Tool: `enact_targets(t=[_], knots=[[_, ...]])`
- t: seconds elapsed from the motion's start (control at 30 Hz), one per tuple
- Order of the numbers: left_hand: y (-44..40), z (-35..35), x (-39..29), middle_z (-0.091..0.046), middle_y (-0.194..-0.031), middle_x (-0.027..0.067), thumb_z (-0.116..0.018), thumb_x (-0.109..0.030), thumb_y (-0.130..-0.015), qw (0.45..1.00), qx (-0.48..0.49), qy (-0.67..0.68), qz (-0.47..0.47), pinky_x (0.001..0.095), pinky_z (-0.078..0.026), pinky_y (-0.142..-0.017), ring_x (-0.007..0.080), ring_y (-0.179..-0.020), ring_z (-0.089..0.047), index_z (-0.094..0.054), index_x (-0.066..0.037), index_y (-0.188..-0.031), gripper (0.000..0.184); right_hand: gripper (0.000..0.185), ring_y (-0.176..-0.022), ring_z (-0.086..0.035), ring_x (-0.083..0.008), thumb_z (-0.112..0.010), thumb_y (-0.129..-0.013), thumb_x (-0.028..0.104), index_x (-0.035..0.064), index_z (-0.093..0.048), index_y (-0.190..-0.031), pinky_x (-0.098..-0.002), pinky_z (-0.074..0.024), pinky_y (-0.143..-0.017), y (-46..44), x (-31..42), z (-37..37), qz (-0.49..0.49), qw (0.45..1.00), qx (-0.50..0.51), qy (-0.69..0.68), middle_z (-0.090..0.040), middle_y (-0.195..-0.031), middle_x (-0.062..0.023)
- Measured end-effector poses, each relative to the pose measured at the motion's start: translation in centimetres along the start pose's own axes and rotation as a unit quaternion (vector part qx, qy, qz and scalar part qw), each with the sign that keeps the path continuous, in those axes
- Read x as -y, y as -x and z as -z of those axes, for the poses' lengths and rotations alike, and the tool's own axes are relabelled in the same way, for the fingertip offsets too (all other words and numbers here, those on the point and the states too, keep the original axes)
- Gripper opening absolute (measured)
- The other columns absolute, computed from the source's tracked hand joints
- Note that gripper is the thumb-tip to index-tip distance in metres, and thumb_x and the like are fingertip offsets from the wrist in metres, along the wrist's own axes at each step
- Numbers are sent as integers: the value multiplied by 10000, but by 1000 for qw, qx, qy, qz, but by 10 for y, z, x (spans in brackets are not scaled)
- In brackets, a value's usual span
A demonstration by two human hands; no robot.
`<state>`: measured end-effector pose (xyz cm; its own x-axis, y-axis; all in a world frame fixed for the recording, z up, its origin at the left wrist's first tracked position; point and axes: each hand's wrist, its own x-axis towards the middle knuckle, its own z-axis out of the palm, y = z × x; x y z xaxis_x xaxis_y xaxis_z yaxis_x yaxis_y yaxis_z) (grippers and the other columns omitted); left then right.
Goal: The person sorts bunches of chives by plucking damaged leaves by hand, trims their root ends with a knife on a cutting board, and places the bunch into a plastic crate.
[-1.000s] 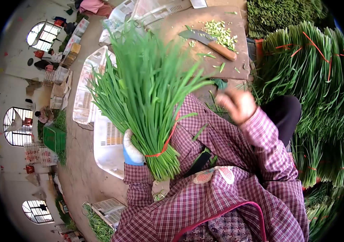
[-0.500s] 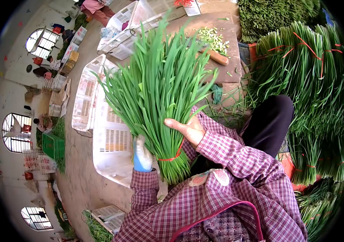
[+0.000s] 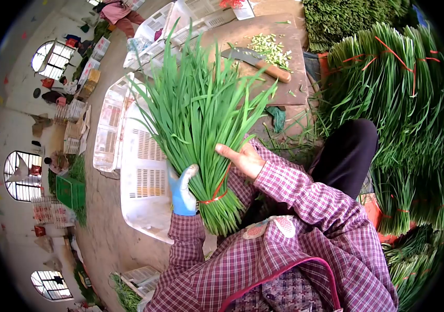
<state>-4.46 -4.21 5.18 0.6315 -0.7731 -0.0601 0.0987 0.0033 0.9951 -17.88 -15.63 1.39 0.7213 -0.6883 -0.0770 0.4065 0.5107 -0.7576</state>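
Observation:
A large bunch of garlic chives (image 3: 201, 119) stands between my hands in front of my lap, leaf tips away from me and cut ends toward me. A red band (image 3: 212, 200) ties it near the cut ends. My left hand (image 3: 183, 190), in a blue and white glove, closes round the bunch's left side just above the band, thumb in front. My bare right hand (image 3: 244, 160) grips the right side a little higher, with its thumb across the leaves and its other fingers mostly hidden behind.
Beyond the bunch, a wooden-handled knife (image 3: 258, 63) lies on a brown board (image 3: 297, 67) beside chopped trimmings (image 3: 269, 49). White plastic crates (image 3: 146, 192) stand at left. Tied bunches of chives (image 3: 383, 88) are piled at right. A person in pink (image 3: 118, 11) is far off.
The bunch has tilted and turned slightly, and its leaf tips have shifted left, uncovering the knife blade. My left thumb now shows across the front of the stems.

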Motion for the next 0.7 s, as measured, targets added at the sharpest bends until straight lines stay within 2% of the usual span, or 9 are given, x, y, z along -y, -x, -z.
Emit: enact_targets(t=[0.1, 0.13, 0.2, 0.27, 0.37, 0.4, 0.5, 0.57, 0.7], knots=[[-1, -7, -11, -500, -1267, 118, -557, -91, -810, 1000, -3, -26, -10, 336, -459, -974, 207, -1121, -540, -269, -35, -1447, 701, 704, -1102, -585, -231, -672, -869, 405, -56, -432, -1344, -342, -420, -1000, 1, 3, 11, 90, 992, -18, 83, -623, -1167, -159], [-1, -7, -11, -500, -1267, 118, -557, -91, -810, 1000, -4, -25, -10, 336, -459, -974, 207, -1121, -540, -269, -35, -1447, 701, 704, -1102, -585, -231, -672, -869, 405, -56, -432, -1344, -342, -420, -1000, 2, 6, 20, 89, 992, -17, 84, -623, -1167, -159], [1, -5, -11, -515, -1230, 109, -554, -88, -810, 999, -27, -13, -22, 317, -467, -961, 191, -1083, -552, -264, -31, -1450, 705, 729, -1086, -599, -263, -670, -852, 443, -67, -449, -1324, -345, -435, -976, 5, 16, 45, 37, 966, 30, 255, -627, -1159, -205], [1, -1, -8, -521, -1211, 103, -555, -88, -810, 999, -33, -7, -22, 307, -471, -955, 182, -1065, -557, -255, -31, -1455, 714, 537, -853, -677, -274, -662, -859, 394, -73, -612, -1119, -368, -512, -803, 15, 39, 57, 90, 902, 33, 421, -680, -882, -233], [-1, 2, -5, -530, -1182, 95, -558, -88, -809, 999, -36, 0, -22, 291, -477, -946, 168, -1037, -563, -238, -32, -1465, 732, 290, -565, -618, -235, -659, -859, 265, -23, -671, -887, -361, -470, -559, 22, 67, 53, 151, 888, -20, 433, -625, -631, -148], [-1, 3, -5, -533, -1172, 92, -560, -87, -809, 999, -34, 1, -23, 286, -479, -943, 163, -1029, -565, -229, -32, -1470, 741, 254, -532, -586, -234, -651, -861, 238, -12, -653, -900, -370, -450, -544, 25, 76, 44, 177, 896, -51, 403, -593, -600, -142], [2, 0, -9, -527, -1183, 93, -561, -86, -812, 999, -39, 6, -2, 295, -478, -949, 162, -1036, -561, -222, -41, -1475, 746, 232, -565, -590, -226, -636, -865, 223, -3, -630, -920, -359, -457, -564, 31, 108, 17, 173, 893, -68, 409, -594, -646, -135], [2, 1, -7, -524, -1188, 90, -560, -82, -812, 999, -37, 11, -3, 301, -476, -953, 163, -1043, -559, -231, -46, -1472, 738, 209, -643, -607, -294, -622, -862, 202, 7, -593, -930, -396, -465, -594, 26, 115, 7, 340, 851, -70, 395, -601, -735, -159], [2, 2, -7, -515, -1203, 82, -554, -74, -815, 1000, -23, 15, -15, 322, -470, -967, 171, -1065, -552, -257, -61, -1464, 714, 153, -740, -579, -422, -588, -875, 148, 4, -548, -910, -459, -466, -639, 9, 121, 6, 329, 776, -44, 536, -599, -787, -207]])
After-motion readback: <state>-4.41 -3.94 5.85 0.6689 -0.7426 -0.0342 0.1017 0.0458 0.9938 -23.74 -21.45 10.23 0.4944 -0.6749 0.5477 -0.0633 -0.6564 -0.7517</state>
